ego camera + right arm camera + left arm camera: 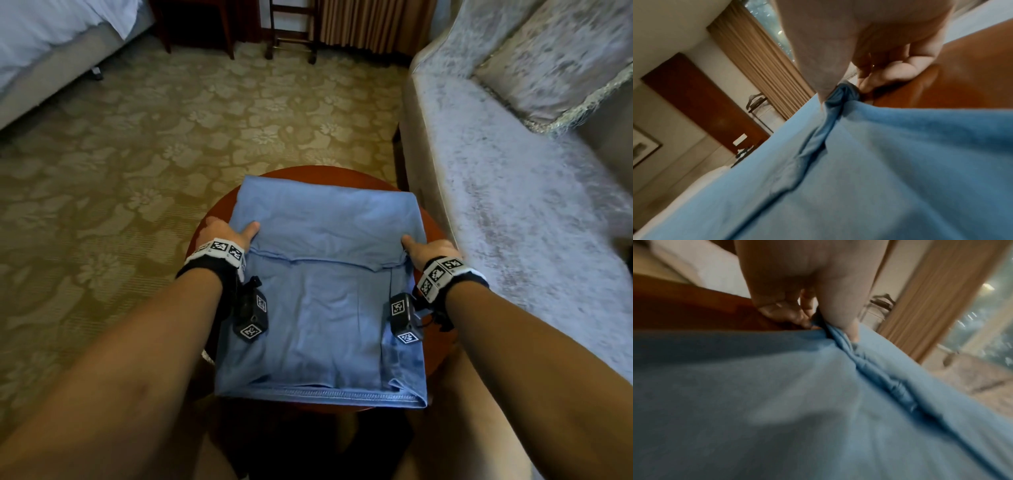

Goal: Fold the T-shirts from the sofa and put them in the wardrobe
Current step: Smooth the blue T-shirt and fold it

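Folding step is under way: one blue T-shirt is lying on the round wooden surface, already narrowed to a rectangle, and the far part is being laid over toward the person.

The left hand is pinching the shirt's left edge at the fold line, thumb on top, fingers curled under the cloth. The right hand is doing the same on the right edge: thumb on top, fingers tucked below against the wood, cloth clamped between them. Both grips are sitting right on the cross seam of cloth running from fingers to fingers; the near hem is lying well behind the fingers, toward the body.

Judgement: mid-fold, not finished. The next move probably calls for both hands working evenly so the edges are staying lined up, then flattening the bundle and picking it up for the wardrobe, which is not showing in the head view.

Count: one T-shirt, one round surface, two hands, two wrist bands with tags. The sofa, off beyond the right fingers, is carrying one cushion; no other shirts are showing on the visible part. A bed is standing far past the left fingers.
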Tool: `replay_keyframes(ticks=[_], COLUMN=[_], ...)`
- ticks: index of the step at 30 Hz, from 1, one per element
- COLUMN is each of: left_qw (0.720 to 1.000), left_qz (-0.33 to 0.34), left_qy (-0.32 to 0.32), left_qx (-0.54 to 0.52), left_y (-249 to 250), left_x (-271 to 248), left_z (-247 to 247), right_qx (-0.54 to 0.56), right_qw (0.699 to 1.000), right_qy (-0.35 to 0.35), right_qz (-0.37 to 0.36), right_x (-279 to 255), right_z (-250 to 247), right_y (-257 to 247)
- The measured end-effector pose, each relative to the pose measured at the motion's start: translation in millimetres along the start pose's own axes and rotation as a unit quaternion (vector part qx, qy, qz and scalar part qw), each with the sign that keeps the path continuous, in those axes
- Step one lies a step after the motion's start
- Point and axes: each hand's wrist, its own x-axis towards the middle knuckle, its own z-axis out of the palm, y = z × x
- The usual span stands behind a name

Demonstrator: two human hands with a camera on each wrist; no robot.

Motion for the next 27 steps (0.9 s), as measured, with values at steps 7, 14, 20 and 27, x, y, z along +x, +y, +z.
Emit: replay_keyframes(ticks=[7, 14, 20, 27], left_qw=[0.995, 0.995, 0.990, 0.989], left_qz=[0.003, 0.046, 0.040, 0.077], left_qy=[-0.028, -0.077, -0.130, -0.119], left_qx=[-0.091, 0.037, 0.021, -0.030], left_y=[-55.3, -64.5, -84.9, -102.4], left_x=[41.5, -85.3, -104.1, -121.6], left_z=[13.3, -3.8, -6.2, -2.6], right_qx=[0.111, 0.089, 0.019, -0.019], right_qw=[0.992, 0.994, 0.996, 0.992], right_qy=[-0.053, -0.038, -0.067, -0.071], right_qz=[-0.007, -0.059, -0.058, -0.107], right_x=[-16.1, -75.3, -103.7, -123.5], right_z=[-5.9, 15.5, 9.4, 9.8], right_y=[21.9, 77.4, 85.8, 99.4])
